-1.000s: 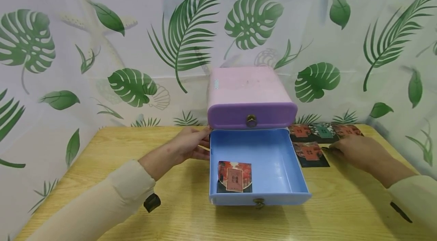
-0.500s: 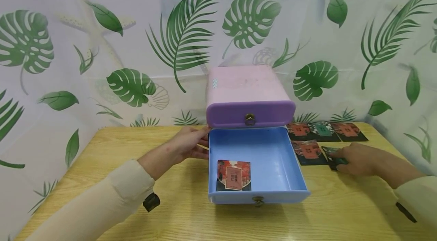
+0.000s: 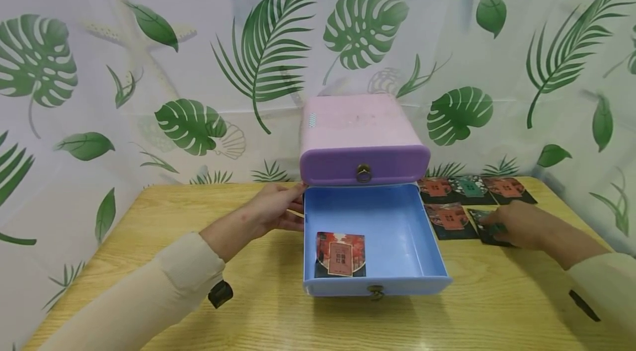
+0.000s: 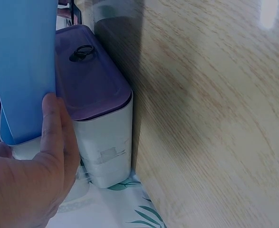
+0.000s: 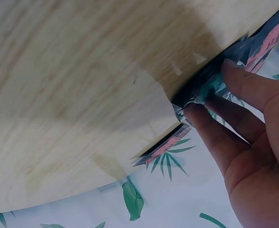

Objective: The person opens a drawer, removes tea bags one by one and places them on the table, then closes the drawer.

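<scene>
1. Our right hand [image 3: 521,224] pinches a green packet [image 3: 489,234] between thumb and fingers; our left hand [image 3: 270,210] lays extended fingers against the left side of the blue drawer [image 3: 392,229].
2. We see the green packet on the tabletop [image 3: 258,307], right of the drawer: small, flat, squarish, mostly dark with a teal patch, its print largely covered by our fingers.
3. Just beside it lies a red packet [image 3: 449,219]; behind them three more form a back row [image 3: 470,187], red, green, red.
4. Inside the pulled-out drawer, another red packet [image 3: 340,257] rests in the near left corner.
5. Above sits a closed purple drawer [image 3: 328,168] under a pink top [image 3: 358,119].
6. Between our two hands stands the blue drawer, its right wall beside the front red packet.
</scene>
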### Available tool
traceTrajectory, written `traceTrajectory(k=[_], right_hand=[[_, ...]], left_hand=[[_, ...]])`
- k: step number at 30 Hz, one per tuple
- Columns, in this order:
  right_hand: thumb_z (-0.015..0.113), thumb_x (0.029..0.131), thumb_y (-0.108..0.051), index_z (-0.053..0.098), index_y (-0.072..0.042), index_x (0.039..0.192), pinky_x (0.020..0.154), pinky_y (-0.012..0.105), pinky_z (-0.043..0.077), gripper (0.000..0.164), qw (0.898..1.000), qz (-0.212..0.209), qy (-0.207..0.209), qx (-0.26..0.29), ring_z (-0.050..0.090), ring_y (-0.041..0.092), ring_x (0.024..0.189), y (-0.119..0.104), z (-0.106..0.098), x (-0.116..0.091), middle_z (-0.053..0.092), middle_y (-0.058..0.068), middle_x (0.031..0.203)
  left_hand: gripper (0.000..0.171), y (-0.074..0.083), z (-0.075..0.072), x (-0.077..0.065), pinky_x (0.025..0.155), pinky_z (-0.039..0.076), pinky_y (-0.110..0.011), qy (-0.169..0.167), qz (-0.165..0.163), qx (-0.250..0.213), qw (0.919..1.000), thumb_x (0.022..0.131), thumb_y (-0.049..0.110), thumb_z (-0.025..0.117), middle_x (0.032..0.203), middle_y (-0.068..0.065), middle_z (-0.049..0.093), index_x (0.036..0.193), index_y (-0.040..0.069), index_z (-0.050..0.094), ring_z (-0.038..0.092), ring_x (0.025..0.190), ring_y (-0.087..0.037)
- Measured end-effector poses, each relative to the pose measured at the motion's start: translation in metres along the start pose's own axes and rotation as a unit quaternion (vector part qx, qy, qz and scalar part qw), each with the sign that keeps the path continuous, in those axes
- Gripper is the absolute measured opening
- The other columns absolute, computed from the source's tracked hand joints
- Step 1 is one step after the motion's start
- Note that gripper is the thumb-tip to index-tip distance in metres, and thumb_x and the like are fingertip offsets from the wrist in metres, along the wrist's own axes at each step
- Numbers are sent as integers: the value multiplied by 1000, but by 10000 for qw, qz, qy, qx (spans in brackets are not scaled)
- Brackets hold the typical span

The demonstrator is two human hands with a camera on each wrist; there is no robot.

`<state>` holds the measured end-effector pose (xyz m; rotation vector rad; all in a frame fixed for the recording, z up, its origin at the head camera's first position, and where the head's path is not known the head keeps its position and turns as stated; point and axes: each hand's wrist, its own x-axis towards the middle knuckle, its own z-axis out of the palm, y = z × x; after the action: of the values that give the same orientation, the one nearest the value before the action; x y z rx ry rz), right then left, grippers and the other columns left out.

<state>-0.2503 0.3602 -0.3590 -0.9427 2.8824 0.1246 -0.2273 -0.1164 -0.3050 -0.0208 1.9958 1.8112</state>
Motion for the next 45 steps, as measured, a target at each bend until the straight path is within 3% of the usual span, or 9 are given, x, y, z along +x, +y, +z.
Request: traceTrajectory(k=[5,11,15,20,22,30,35,40,45], right_hand=[[72,75,-15,67,-9,108,61,39,55,34,10000,4,-4,82,60,13,67,3,0,2,68,7,89],[71,75,-7,66,-6,109,61,39,55,34,9995,-76,169,239,61,13,66,4,-2,5,68,11,92],[69,76,-5,65,-5,111,59,37,54,35,9996,-22,194,221,53,4,57,2,-3,6,68,13,92],[67,79,-7,63,-5,113,52,31,49,35,9993,106,242,250,41,1,46,1,-5,4,63,0,70],[66,79,-8,63,-4,111,47,30,44,33,9987,200,416,236,38,4,43,-1,-10,4,56,-5,61],[62,83,-14,67,-3,98,55,40,53,19,9834,219,1775,-313,58,14,62,-30,-59,9,67,7,84],[61,82,-17,68,-5,88,61,45,54,15,9631,303,2621,-526,60,18,68,-55,-85,10,66,4,78],[62,79,-18,66,-11,81,54,38,52,8,9361,26,3434,-764,55,12,66,-80,-99,12,62,-2,75],[51,82,-25,64,-8,78,45,39,51,22,8857,-926,4467,-864,58,18,66,-106,-108,18,62,3,75]], left_hand=[[52,1,0,-1,72,56,-38,-18,-2,-2,10000,93,43,50,103,-23,60,107,-8,56,64,82,-30],[54,2,-1,0,72,56,-37,-20,-2,-4,10000,93,44,50,104,-23,60,105,-7,58,64,83,-30],[54,2,0,-1,72,56,-36,13,-17,78,10000,92,46,49,104,-22,61,106,-6,58,64,84,-29],[53,3,0,-2,72,56,-36,9,-39,64,10000,93,44,49,104,-22,61,106,-7,58,64,83,-29],[53,2,0,-2,73,56,-37,-13,-53,28,10000,94,43,49,104,-23,61,107,-7,58,64,83,-29],[53,2,0,-1,73,56,-38,-23,-54,-22,10000,94,43,48,103,-23,60,108,-8,56,64,83,-30],[53,0,0,-1,72,56,-38,-59,-48,-11,10000,94,43,48,104,-23,60,108,-8,56,64,83,-30],[52,1,0,0,72,56,-38,-41,-36,-20,10000,94,42,49,103,-23,60,107,-7,56,64,82,-30],[52,1,0,-1,72,56,-38,1,-29,-12,10000,93,42,49,103,-22,60,108,-7,55,64,82,-30]])
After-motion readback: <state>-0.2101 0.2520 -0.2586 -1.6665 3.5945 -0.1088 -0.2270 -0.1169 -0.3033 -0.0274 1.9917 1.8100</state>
